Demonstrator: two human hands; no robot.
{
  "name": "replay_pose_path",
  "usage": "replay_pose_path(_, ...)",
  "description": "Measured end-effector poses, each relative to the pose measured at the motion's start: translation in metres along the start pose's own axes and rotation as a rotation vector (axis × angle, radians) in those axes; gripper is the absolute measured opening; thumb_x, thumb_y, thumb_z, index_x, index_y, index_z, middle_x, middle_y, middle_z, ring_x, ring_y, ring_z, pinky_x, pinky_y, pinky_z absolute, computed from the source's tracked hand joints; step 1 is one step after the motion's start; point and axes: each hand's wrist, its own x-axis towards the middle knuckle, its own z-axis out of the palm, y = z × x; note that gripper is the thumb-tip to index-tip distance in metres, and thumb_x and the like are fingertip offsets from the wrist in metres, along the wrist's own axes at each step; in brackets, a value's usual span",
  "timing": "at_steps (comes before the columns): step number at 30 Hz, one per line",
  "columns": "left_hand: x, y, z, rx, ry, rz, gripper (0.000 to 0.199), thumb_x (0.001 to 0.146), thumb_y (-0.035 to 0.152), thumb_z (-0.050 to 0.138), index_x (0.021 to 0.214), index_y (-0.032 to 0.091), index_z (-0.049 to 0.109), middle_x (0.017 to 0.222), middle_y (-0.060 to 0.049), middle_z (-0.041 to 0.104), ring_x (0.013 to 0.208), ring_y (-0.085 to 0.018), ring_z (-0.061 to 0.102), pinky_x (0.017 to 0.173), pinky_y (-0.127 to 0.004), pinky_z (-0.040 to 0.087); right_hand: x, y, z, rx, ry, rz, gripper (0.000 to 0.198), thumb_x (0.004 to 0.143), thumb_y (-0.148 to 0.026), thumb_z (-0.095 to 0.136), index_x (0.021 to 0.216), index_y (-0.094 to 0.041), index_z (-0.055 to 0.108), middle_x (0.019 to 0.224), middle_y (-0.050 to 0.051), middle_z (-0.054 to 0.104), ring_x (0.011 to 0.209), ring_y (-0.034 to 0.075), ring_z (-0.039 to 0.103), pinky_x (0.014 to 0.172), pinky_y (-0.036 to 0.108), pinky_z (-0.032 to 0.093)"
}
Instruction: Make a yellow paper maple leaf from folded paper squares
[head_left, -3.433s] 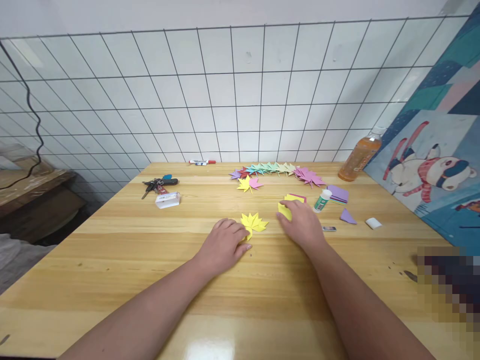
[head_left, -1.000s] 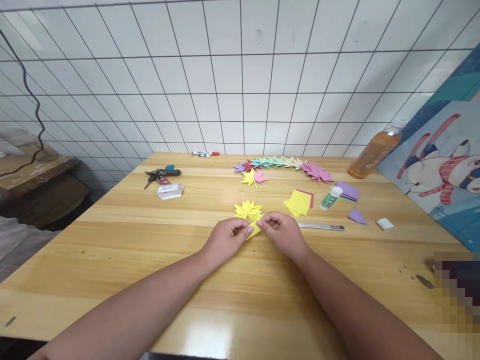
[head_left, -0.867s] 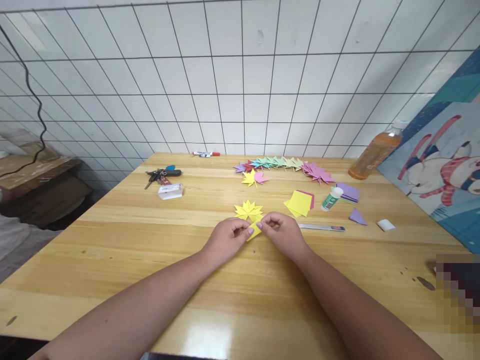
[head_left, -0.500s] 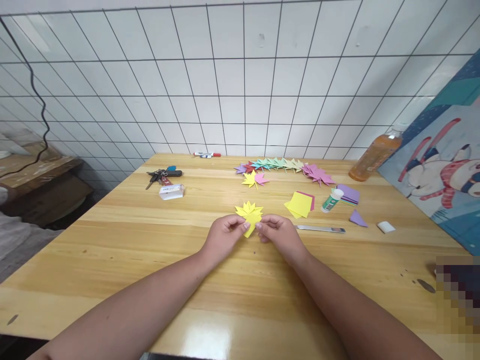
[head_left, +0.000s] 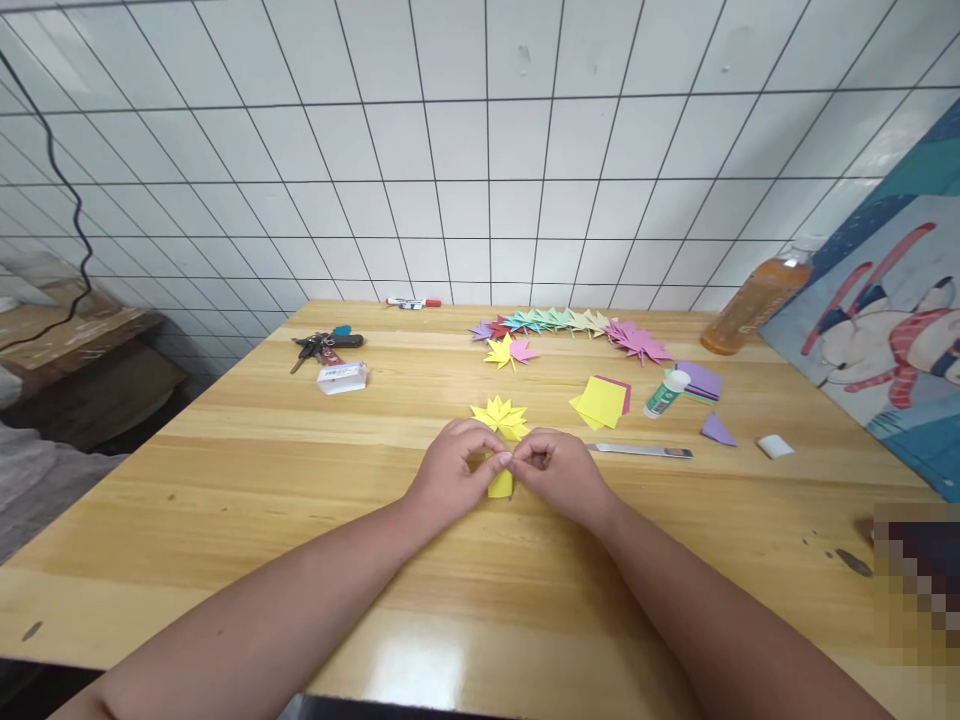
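A small yellow sheet of paper (head_left: 500, 487) is pinched between the fingertips of my left hand (head_left: 459, 468) and my right hand (head_left: 561, 475). Both hands are closed, with thumbs and forefingers meeting over the sheet. Its upper part is hidden by my fingers, so I cannot tell how it is folded there. Just beyond my fingers lies a pointed yellow folded-paper piece (head_left: 499, 414) on the wooden table (head_left: 300, 560). Further back sit another yellow folded piece (head_left: 501, 351) and a pink one (head_left: 523, 351).
A multicoloured folded-paper chain (head_left: 559, 320) lies near the wall. To the right are yellow sheets (head_left: 601, 401), a glue stick (head_left: 667, 394), purple papers (head_left: 700, 380), a metal blade-like strip (head_left: 641, 451), an eraser (head_left: 775, 446) and a bottle (head_left: 757, 305). Leftward are keys (head_left: 324, 346), a small box (head_left: 343, 377) and a marker (head_left: 413, 303).
My fingertips have come together over the yellow sheet, which now shows below them, lower than before. The pointed yellow piece behind is less covered. The view has tilted slightly.
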Motion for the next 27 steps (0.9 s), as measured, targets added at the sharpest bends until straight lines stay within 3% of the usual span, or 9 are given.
replay_pose_path(4,0.001,-0.001,-0.001,-0.111,0.053,-0.011,0.010,0.080,0.025,0.057,0.074,0.019,0.062,0.079,-0.003,0.061,0.079,-0.017,0.056,0.076,-0.029,0.041,-0.001,-0.003,0.001,-0.026,-0.026,0.046,0.020,0.074,-0.036,0.059,0.068,-0.018,0.065,0.054,-0.004,0.046,0.050,0.009,0.036,0.047,0.021,0.028)
replay_pose_path(12,0.001,-0.007,0.004,-0.584,0.297,-0.256,0.012,0.077,0.027,0.062,0.073,0.017,0.058,0.078,-0.001,0.056,0.077,-0.013,0.052,0.074,-0.023,0.040,0.000,-0.006,0.005,0.032,-0.067,0.056,0.018,0.076,-0.034,0.058,0.072,-0.018,0.066,0.056,-0.004,0.049,0.049,0.008,0.037,0.047,0.020,0.029)
replay_pose_path(16,0.006,-0.013,0.002,-0.769,0.423,-0.367,0.017,0.076,0.033,0.063,0.076,0.017,0.057,0.074,0.002,0.055,0.069,-0.011,0.051,0.068,-0.021,0.041,-0.001,-0.007,0.006,-0.032,-0.059,-0.010,0.013,0.074,-0.027,0.059,0.068,-0.018,0.065,0.060,-0.003,0.054,0.053,0.009,0.042,0.051,0.019,0.032)
replay_pose_path(19,0.009,-0.017,-0.001,-0.834,0.414,-0.429,0.020,0.076,0.036,0.063,0.078,0.018,0.056,0.074,0.002,0.055,0.068,-0.011,0.052,0.068,-0.023,0.043,-0.001,-0.008,-0.001,-0.052,0.003,-0.024,0.013,0.074,-0.025,0.058,0.065,-0.018,0.063,0.062,-0.002,0.055,0.054,0.009,0.043,0.052,0.019,0.033)
replay_pose_path(22,0.007,-0.015,-0.002,-0.737,0.336,-0.393,0.018,0.078,0.035,0.061,0.077,0.017,0.056,0.073,0.002,0.054,0.067,-0.011,0.050,0.066,-0.022,0.041,-0.001,-0.008,-0.009,-0.039,0.069,-0.026,0.014,0.078,-0.030,0.056,0.077,-0.018,0.064,0.069,-0.001,0.058,0.056,0.009,0.045,0.054,0.020,0.035)
replay_pose_path(25,0.001,-0.008,0.000,-0.564,0.188,-0.247,0.016,0.078,0.031,0.061,0.074,0.017,0.057,0.077,0.000,0.055,0.075,-0.013,0.051,0.073,-0.023,0.039,-0.003,-0.007,-0.009,0.011,-0.032,-0.039,0.019,0.080,-0.035,0.055,0.086,-0.020,0.066,0.073,-0.002,0.061,0.060,0.010,0.048,0.055,0.019,0.036)
replay_pose_path(27,-0.001,-0.003,0.002,-0.510,0.158,-0.228,0.017,0.079,0.033,0.060,0.074,0.017,0.057,0.075,0.001,0.054,0.074,-0.013,0.050,0.072,-0.024,0.039,-0.004,-0.006,-0.004,0.020,-0.084,-0.032,0.018,0.080,-0.033,0.054,0.079,-0.020,0.065,0.067,-0.002,0.059,0.056,0.009,0.046,0.052,0.019,0.034)
